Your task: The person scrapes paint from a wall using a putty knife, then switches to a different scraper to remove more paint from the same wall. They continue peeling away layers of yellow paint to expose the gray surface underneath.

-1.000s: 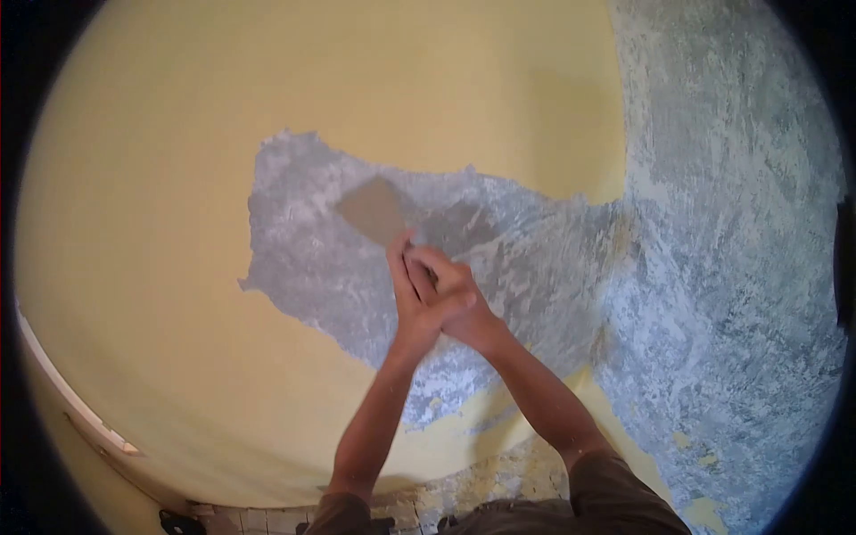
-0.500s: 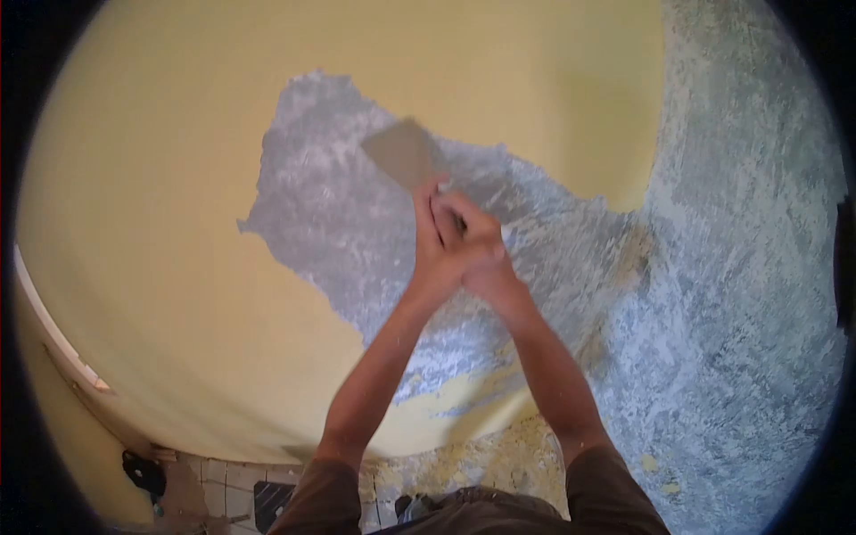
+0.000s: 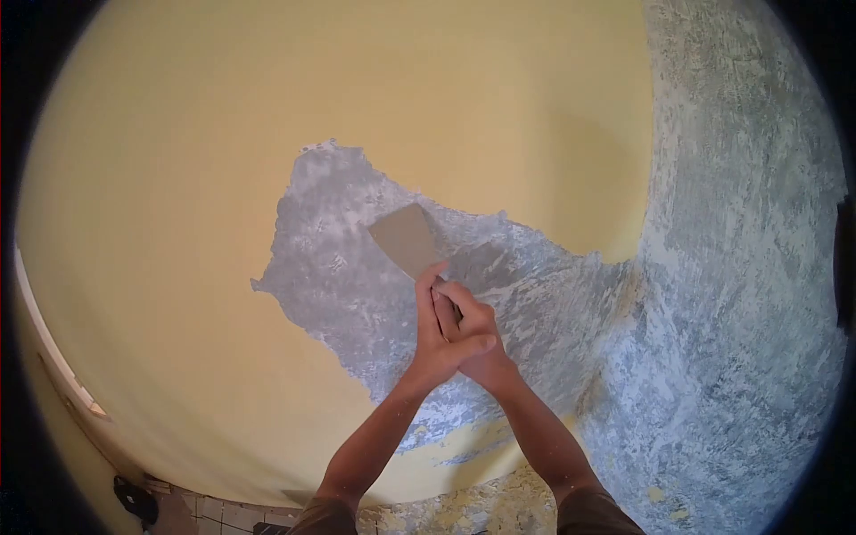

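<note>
A putty knife (image 3: 406, 239) with a wide flat blade lies against the wall, its blade pointing up and to the left. My left hand (image 3: 434, 348) and my right hand (image 3: 480, 332) are both closed around its handle, pressed together with fingers overlapping. Most of the handle is hidden by them. Beneath the blade is a bare grey patch (image 3: 325, 232) where the yellow paint (image 3: 178, 223) is gone, its upper edge ragged and just above the blade.
A large scraped grey-white stretch of wall (image 3: 713, 312) runs down the right side. Yellowish paint scraps (image 3: 455, 504) litter the floor at the wall's foot. A dark object (image 3: 135, 499) sits at the lower left near floor tiles (image 3: 218, 515).
The view has shifted upward, so the wall patch and hands sit lower in the picture. The blade is now slightly farther below the patch's top edge. Both hands keep their grip.
</note>
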The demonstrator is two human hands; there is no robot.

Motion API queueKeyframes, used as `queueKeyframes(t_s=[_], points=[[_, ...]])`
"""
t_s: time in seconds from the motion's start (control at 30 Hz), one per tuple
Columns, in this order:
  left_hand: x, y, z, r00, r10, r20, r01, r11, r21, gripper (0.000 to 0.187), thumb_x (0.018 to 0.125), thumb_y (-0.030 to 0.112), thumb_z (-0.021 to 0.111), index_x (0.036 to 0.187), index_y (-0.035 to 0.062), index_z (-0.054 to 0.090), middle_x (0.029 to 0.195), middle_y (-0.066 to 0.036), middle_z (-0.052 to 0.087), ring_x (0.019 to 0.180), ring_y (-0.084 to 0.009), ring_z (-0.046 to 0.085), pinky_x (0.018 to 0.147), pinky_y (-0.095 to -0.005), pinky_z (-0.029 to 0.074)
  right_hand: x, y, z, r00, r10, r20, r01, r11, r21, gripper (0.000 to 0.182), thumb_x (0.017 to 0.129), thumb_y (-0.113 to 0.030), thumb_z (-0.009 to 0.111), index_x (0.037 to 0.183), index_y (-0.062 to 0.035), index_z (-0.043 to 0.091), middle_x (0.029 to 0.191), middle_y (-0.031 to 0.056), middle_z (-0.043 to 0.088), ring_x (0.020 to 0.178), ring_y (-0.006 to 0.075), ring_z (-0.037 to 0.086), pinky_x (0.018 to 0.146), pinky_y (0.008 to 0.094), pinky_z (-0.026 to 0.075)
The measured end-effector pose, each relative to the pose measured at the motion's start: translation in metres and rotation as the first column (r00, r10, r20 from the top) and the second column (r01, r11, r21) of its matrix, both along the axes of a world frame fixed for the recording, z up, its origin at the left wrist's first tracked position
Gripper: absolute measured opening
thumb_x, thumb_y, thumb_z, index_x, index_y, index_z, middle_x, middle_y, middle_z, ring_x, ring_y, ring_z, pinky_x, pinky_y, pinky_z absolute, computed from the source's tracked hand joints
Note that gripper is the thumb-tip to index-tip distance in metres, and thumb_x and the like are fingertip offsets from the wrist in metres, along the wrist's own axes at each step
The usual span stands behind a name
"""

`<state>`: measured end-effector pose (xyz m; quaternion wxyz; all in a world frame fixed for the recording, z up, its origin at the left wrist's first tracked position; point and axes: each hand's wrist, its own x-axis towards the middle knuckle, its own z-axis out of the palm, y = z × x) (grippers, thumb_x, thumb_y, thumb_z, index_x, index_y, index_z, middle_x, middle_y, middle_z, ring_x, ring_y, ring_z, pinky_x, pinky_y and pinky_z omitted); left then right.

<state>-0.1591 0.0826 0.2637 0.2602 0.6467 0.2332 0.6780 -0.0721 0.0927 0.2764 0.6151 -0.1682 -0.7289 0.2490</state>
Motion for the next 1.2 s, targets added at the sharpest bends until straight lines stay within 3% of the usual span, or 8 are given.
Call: queueKeyframes(t_s=[0.2,0.27,0.3,0.37,0.6,0.83,1.03,1.2], points=[[-0.023,-0.005,0.021,1.0,-0.001,0.007,0.001,0.992,-0.124,0.103,0.055,0.006,0.074,0.143,0.0165,0.022,0.123,-0.013,0.04,0.114,-0.0261,0.044,0.099,-0.0383,0.037,-0.022,0.001,0.014,0.995,-0.087,0.047,0.09,0.994,-0.058,0.017,0.092,-0.019,0.054,0.103,-0.0069,0.056,0.092,0.0191,0.063,0.084,0.0405,0.06,0.069,0.0441,0.048],[-0.025,-0.02,0.032,0.995,-0.099,-0.005,0.097,0.986,-0.132,0.104,0.055,0.008,0.074,0.144,0.0164,0.021,0.125,-0.013,0.039,0.115,-0.0266,0.043,0.1,-0.0395,0.037,-0.028,-0.007,0.019,0.991,-0.125,-0.04,0.126,0.992,0.022,0.016,0.095,-0.016,0.054,0.103,-0.0024,0.057,0.079,0.0124,0.06,0.066,0.0154,0.056,0.062,0.0302,0.046],[-0.026,-0.029,0.027,0.994,-0.105,0.0,0.104,0.983,-0.15,0.104,0.055,0.008,0.074,0.144,0.0164,0.021,0.125,-0.013,0.039,0.115,-0.0266,0.043,0.1,-0.0395,0.037,-0.03,-0.016,0.012,0.991,-0.132,-0.035,0.132,0.991,0.004,0.016,0.095,-0.016,0.054,0.103,-0.0024,0.057,0.079,0.0124,0.06,0.066,0.0154,0.056,0.062,0.0302,0.046],[-0.03,-0.044,0.019,0.986,-0.164,0.016,0.164,0.97,-0.18,0.105,0.057,0.008,0.073,0.146,0.0176,0.019,0.126,-0.013,0.038,0.117,-0.0272,0.041,0.103,-0.0408,0.035,-0.033,-0.032,0.003,0.98,-0.19,0.059,0.196,0.973,-0.121,0.019,0.092,-0.023,0.053,0.104,-0.0076,0.056,0.086,0.0199,0.063,0.083,0.0409,0.061,0.067,0.0452,0.048],[-0.061,-0.048,0.045,0.973,-0.125,-0.192,0.121,0.992,-0.035,0.113,0.07,0.02,0.081,0.151,0.0106,0.002,0.144,-0.022,0.024,0.136,-0.0326,0.027,0.109,-0.0457,0.027,-0.058,-0.045,0.038,0.963,-0.26,-0.071,0.248,0.957,-0.151,0.024,0.094,-0.025,0.053,0.107,-0.0053,0.057,0.087,0.0189,0.066,0.082,0.0399,0.064,0.068,0.0451,0.049],[-0.101,-0.11,-0.037,0.976,-0.219,-0.01,0.211,0.949,-0.234,0.103,0.084,0.03,0.068,0.151,0.0113,-0.008,0.134,-0.019,0.042,0.117,-0.0284,0.048,0.087,-0.0389,0.043,-0.061,-0.058,0.043,0.951,-0.308,-0.028,0.3,0.94,-0.161,0.029,0.093,-0.019,0.058,0.117,-0.0036,0.056,0.088,0.0211,0.067,0.08,0.0407,0.066,0.064,0.0411,0.051],[-0.133,-0.155,-0.124,0.962,-0.224,0.155,0.268,0.678,-0.684,0.085,0.092,0.021,0.058,0.149,0.0103,-0.003,0.119,-0.021,0.054,0.099,-0.0262,0.059,0.081,-0.0362,0.048,-0.092,-0.067,0.033,0.901,-0.419,-0.109,0.398,0.9,-0.177,0.025,0.094,-0.014,0.057,0.116,-0.0014,0.056,0.089,0.0236,0.066,0.084,0.0414,0.066,0.067,0.0409,0.051],[-0.158,-0.175,-0.14,0.964,-0.265,0.034,0.214,0.69,-0.692,0.082,0.091,0.024,0.056,0.148,0.0115,-0.001,0.117,-0.023,0.056,0.097,-0.0291,0.062,0.078,-0.0378,0.051,-0.118,-0.073,0.045,0.873,-0.434,-0.223,0.392,0.896,-0.209,0.025,0.094,-0.013,0.056,0.116,-0.0008,0.056,0.093,0.0264,0.065,0.089,0.0416,0.065,0.072,0.0412,0.051]])
